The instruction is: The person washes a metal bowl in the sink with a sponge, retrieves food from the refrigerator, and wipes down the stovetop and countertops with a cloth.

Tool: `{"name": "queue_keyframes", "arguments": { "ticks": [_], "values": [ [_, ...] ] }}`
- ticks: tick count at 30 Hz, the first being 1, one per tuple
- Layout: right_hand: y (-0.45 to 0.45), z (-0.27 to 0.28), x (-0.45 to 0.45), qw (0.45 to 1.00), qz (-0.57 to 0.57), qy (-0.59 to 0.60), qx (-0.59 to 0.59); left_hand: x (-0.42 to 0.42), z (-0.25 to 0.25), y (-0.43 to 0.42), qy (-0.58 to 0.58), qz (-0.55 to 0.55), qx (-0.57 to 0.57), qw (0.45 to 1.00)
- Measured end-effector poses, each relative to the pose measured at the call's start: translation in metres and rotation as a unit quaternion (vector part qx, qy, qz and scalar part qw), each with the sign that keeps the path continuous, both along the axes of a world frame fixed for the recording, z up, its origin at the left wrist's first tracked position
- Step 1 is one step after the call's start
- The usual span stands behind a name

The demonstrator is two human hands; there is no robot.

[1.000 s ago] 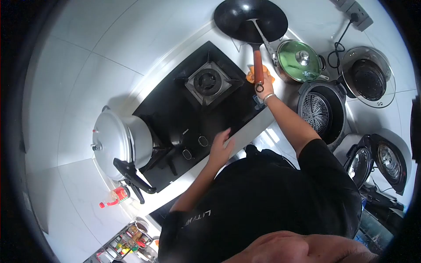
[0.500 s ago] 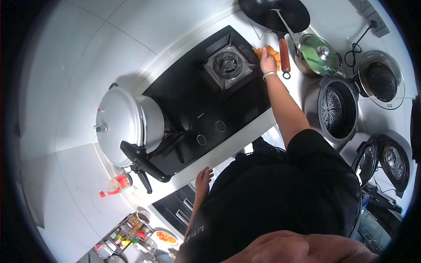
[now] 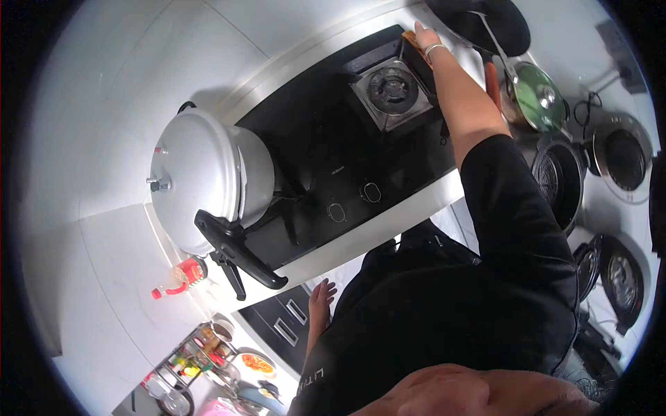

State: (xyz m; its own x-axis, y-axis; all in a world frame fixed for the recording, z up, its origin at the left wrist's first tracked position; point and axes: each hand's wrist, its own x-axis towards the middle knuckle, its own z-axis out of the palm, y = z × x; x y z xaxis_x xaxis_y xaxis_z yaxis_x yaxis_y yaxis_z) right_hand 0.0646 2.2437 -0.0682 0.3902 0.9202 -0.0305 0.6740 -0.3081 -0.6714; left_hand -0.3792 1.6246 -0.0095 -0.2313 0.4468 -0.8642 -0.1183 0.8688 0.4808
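My right hand [image 3: 427,37] is stretched out to the far right corner of the black gas stove [image 3: 312,132]. Its fingers press on an orange cloth [image 3: 409,37], mostly hidden under the hand and wrist. Close by is the right burner [image 3: 393,90], with its square metal surround. My left hand [image 3: 322,294] hangs low in front of the counter edge, fingers loosely apart and holding nothing. A large silver pressure cooker [image 3: 198,180] with black handles stands over the left side of the stove.
Right of my arm are a black wok [image 3: 510,28], a pot with a green glass lid [image 3: 541,97] and a dark cooker pot [image 3: 570,180]. A red-labelled bottle [image 3: 182,276], a seasoning rack [image 3: 201,357] and a plate of red food [image 3: 256,362] are at lower left.
My right hand has slid the orange cloth from the stove's right side toward its far back corner. The whole view has shifted a little; my left hand still hangs low.
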Motion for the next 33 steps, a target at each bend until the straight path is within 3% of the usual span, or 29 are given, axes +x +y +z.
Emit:
{"name": "queue_keyframes", "arguments": {
  "ticks": [1,3,5,6,9,11,13,15,16,19,20,23,24,27,28,31,33],
  "values": [
    [0.011,0.008,-0.005,0.999,0.033,-0.016,0.0,0.005,-0.002,-0.002,-0.001,0.021,-0.001,1.0],
    [0.025,0.034,-0.014,0.982,0.148,-0.041,-0.11,0.011,-0.005,-0.013,0.0,0.061,-0.006,0.998],
    [0.064,0.012,-0.016,0.929,0.259,-0.247,-0.092,0.025,-0.013,-0.02,-0.004,0.086,-0.016,0.996],
    [0.076,0.009,-0.02,0.842,0.363,-0.396,-0.05,0.034,-0.013,-0.022,-0.008,0.094,-0.017,0.995],
    [0.11,-0.014,-0.049,0.87,0.308,-0.342,-0.179,0.062,-0.022,-0.028,-0.031,0.119,-0.016,0.992],
    [0.098,-0.001,-0.091,0.887,0.318,-0.288,-0.173,0.076,-0.013,-0.02,-0.018,0.111,-0.017,0.994],
    [0.07,0.005,-0.145,0.92,0.295,-0.258,0.023,0.083,-0.019,-0.024,-0.024,0.125,-0.013,0.992],
    [0.055,0.022,-0.201,0.871,0.354,-0.332,-0.073,0.088,-0.022,-0.023,-0.023,0.13,-0.019,0.991],
    [0.042,0.026,-0.226,0.815,0.438,-0.375,-0.052,0.089,-0.025,-0.023,-0.024,0.138,-0.024,0.99],
    [0.015,0.002,-0.324,0.825,0.482,-0.288,-0.069,0.091,-0.031,-0.023,-0.021,0.154,-0.035,0.987],
    [-0.02,0.014,-0.345,0.8,0.443,-0.404,-0.009,0.092,-0.029,-0.023,-0.018,0.157,-0.035,0.987],
    [-0.023,-0.013,-0.37,0.815,0.442,-0.374,0.027,0.091,-0.027,-0.027,-0.008,0.167,-0.034,0.985],
    [-0.014,0.004,-0.356,0.802,0.497,-0.332,0.016,0.089,-0.027,-0.029,-0.004,0.172,-0.033,0.984],
    [0.01,0.022,-0.344,0.901,0.43,-0.063,-0.004,0.088,-0.028,-0.039,0.003,0.182,-0.039,0.983],
    [0.002,0.039,-0.344,0.896,0.441,-0.028,0.044,0.089,-0.031,-0.046,-0.005,0.184,-0.048,0.982],
    [-0.005,0.019,-0.377,0.82,0.508,0.022,0.262,0.091,-0.037,-0.05,-0.013,0.192,-0.057,0.98],
    [-0.016,0.005,-0.404,0.777,0.586,-0.065,0.222,0.097,-0.029,-0.045,-0.003,0.199,-0.051,0.979]
  ]
}}
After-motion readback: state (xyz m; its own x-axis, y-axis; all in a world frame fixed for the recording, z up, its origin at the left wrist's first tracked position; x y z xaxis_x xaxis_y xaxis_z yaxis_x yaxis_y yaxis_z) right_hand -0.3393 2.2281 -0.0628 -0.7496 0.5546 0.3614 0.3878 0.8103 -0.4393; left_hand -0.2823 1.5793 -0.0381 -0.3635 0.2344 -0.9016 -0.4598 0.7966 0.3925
